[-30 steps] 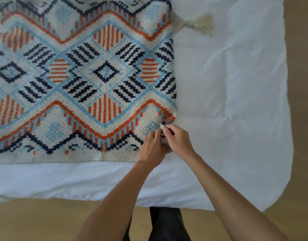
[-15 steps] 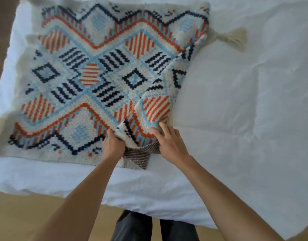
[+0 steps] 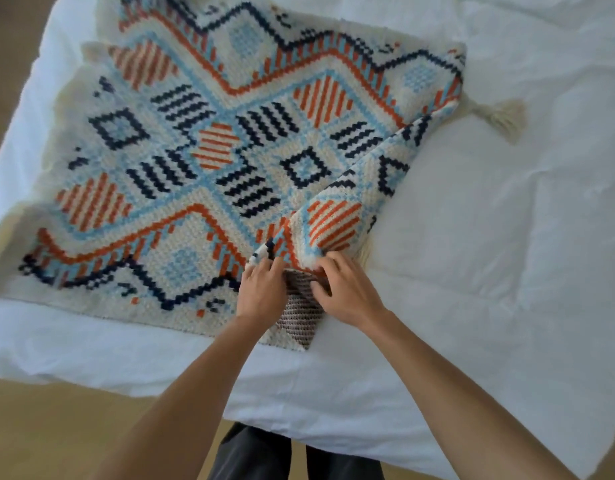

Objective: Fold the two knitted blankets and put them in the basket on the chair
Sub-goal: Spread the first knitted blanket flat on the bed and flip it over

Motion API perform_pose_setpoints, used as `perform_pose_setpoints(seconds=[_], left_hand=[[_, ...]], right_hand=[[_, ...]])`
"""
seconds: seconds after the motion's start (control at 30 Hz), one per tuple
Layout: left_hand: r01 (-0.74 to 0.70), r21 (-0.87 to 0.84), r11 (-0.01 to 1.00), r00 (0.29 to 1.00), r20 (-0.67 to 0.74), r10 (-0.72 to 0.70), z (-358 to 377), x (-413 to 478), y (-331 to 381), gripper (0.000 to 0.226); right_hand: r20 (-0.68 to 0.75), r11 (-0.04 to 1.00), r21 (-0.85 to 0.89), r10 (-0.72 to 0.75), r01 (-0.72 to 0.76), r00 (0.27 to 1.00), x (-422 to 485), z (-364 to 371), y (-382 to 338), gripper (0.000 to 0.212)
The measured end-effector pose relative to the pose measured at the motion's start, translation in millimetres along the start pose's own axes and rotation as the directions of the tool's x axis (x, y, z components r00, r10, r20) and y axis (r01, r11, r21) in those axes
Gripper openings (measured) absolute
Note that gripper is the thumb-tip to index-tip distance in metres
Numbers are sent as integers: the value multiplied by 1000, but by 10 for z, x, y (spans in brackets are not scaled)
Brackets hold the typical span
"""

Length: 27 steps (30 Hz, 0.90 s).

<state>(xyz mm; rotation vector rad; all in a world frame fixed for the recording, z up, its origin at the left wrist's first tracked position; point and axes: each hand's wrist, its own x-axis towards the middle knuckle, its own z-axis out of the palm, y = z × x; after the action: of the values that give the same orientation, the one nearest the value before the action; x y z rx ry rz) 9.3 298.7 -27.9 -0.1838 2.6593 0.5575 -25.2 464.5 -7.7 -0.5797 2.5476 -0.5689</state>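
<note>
Your left hand (image 3: 262, 294) and right hand (image 3: 349, 294) side by side, fingers (image 3: 337, 263) clamped on the patterned blanket's (image 3: 202, 143) lifted near corner, brown knit layer (image 3: 299, 323) showing beneath, all on the white bed (image 3: 489, 254).

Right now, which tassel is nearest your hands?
The near tassel peeking from under the lifted corner beside the right hand; the far tassel lies apart on the sheet.

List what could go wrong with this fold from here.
1. The left hand and right hand both hold the same lifted corner of the patterned blanket. The far corner by the tassel lies unheld, so the fold may come out skewed.
2. A brown knitted layer shows under that corner. It might get dragged along with the pull.
</note>
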Motion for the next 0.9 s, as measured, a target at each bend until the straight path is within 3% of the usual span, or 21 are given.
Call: perform_pose_setpoints(seconds=[0.1, 0.17, 0.27, 0.43, 0.57, 0.63, 0.73, 0.9], left_hand=[[221, -258, 941, 971, -32, -237, -83, 82, 46, 9], [246, -302, 921, 965, -13, -262, -102, 117, 45, 13], [186, -265, 946, 981, -13, -196, -110, 125, 93, 15], [194, -314, 929, 980, 26, -196, 9, 54, 298, 14], [95, -347, 933, 993, 100, -64, 173, -58, 574, 6], [46, -333, 942, 988, 155, 6, 262, -120, 763, 15], [-4, -246, 969, 954, 289, 77, 429, -214, 1134, 31], [-154, -141, 978, 894, 401, 199, 787, -414, 1942, 19]], right_hand=[[136, 998, -23, 63, -60, 989, -98, 59, -15, 64], [134, 995, -71, 83, -74, 987, -113, 107, -36, 59], [-27, 992, -89, 86, -88, 996, -53, 110, -73, 36], [-179, 990, -129, 39, -63, 983, -50, -72, -10, 28], [-149, 961, -273, 0, -42, 989, -322, -223, 281, 30], [-118, 941, -331, 31, -69, 993, -524, -300, 474, 30], [-83, 910, -392, 109, -133, 991, -853, -429, 816, 31], [10, 789, -542, 350, -289, 937, -1483, -652, 1369, 26]])
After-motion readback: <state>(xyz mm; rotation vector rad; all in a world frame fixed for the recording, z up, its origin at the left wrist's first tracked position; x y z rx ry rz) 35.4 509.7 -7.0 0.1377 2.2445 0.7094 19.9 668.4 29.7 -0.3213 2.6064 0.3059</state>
